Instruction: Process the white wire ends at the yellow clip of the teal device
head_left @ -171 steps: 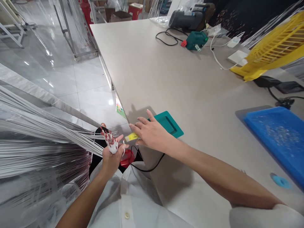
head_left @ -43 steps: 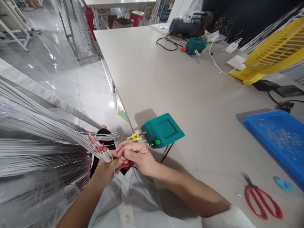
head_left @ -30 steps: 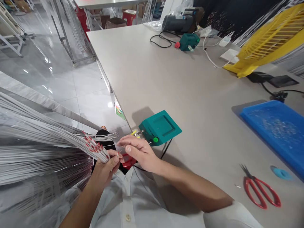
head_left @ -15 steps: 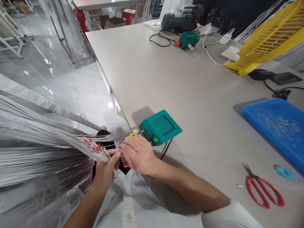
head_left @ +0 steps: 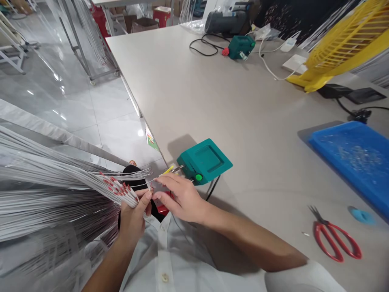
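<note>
My left hand [head_left: 133,217] is closed around a bundle of white cables [head_left: 120,192] with red tips. Its thumb and forefinger pinch one cable end that stands out from the rest. Just to the right is my right hand [head_left: 185,199], its thumb and fingers apart beside that cable end, with nothing visibly gripped. A teal box [head_left: 209,158] with a green button sits at the table edge, past my right fingertips. From its side a metal clip with a yellow part [head_left: 168,170] reaches toward the cables; its far end is partly hidden by my fingers.
Long white cables [head_left: 45,170] hang at the left. On the table [head_left: 249,97] lie red-handled scissors [head_left: 330,235], a blue tape roll [head_left: 361,215] and a blue tray [head_left: 352,158] of small clear pieces. A yellow fan [head_left: 340,44] and another green box [head_left: 241,46] stand farther back.
My right thumb and fingers have parted and drawn slightly away from the cable end, which now shows between the hands. My left hand keeps its grip on the bundle.
</note>
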`<state>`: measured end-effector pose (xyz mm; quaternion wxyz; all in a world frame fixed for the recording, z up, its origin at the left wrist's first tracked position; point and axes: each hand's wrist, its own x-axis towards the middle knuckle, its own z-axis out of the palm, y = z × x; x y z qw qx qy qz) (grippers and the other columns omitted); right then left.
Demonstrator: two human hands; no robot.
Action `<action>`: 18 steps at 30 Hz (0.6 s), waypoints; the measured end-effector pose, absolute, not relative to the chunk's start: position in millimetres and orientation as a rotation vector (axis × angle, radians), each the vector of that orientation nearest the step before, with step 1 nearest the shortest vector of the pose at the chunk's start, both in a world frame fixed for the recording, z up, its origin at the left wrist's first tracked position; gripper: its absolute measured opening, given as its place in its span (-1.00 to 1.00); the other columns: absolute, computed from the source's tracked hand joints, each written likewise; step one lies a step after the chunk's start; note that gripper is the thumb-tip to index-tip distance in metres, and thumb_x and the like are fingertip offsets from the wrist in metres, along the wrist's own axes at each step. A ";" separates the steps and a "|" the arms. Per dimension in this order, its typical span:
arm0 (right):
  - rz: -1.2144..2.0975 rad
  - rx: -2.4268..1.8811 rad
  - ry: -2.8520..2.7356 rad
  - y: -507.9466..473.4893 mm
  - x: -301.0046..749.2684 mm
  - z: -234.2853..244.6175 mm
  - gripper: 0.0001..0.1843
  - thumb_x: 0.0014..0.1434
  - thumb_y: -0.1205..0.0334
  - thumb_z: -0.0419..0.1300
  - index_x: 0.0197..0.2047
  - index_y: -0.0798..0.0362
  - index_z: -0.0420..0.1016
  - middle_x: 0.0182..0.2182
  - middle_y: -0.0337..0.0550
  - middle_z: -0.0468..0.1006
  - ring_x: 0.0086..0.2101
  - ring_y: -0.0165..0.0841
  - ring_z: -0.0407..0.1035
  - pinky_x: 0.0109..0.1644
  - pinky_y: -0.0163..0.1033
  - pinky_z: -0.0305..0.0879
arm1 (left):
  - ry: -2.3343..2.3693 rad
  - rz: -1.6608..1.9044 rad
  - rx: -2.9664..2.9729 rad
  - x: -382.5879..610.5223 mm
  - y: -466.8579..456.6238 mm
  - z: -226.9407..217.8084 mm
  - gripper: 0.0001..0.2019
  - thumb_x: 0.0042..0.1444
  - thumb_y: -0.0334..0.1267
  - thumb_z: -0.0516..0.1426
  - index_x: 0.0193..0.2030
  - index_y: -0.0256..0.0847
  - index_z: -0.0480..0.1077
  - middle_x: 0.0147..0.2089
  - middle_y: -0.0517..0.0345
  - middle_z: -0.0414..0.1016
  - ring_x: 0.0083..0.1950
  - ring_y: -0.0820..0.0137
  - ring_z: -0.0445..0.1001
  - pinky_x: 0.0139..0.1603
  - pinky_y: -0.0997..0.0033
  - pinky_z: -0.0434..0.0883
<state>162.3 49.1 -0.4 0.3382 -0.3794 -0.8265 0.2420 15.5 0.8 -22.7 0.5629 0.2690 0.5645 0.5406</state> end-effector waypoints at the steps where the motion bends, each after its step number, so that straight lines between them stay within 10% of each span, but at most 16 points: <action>1: 0.649 -0.974 -2.155 49.1 161.3 0.3 -0.73 0.16 0.18 0.04 -0.16 0.17 0.39 -0.25 0.00 0.51 -0.26 -0.33 0.38 -0.22 -0.26 0.33 | 1.335 1.255 0.680 15.5 -0.1 -24.1 -0.86 -0.06 -0.23 0.20 -0.39 -0.27 0.48 -0.67 0.30 0.30 -0.65 0.59 0.13 -0.63 0.55 0.06; 18: 0.429 -0.871 -2.765 64.1 175.8 16.1 -0.82 0.08 0.32 -0.03 -0.48 0.09 0.35 -0.51 -0.17 0.39 -0.54 -0.43 0.15 -0.49 -0.30 0.00 | 1.507 0.992 0.941 17.1 -2.8 -22.0 -0.85 -0.05 -0.23 0.17 -0.47 -0.28 0.50 -0.73 0.27 0.28 -0.67 0.54 0.18 -0.64 0.53 0.12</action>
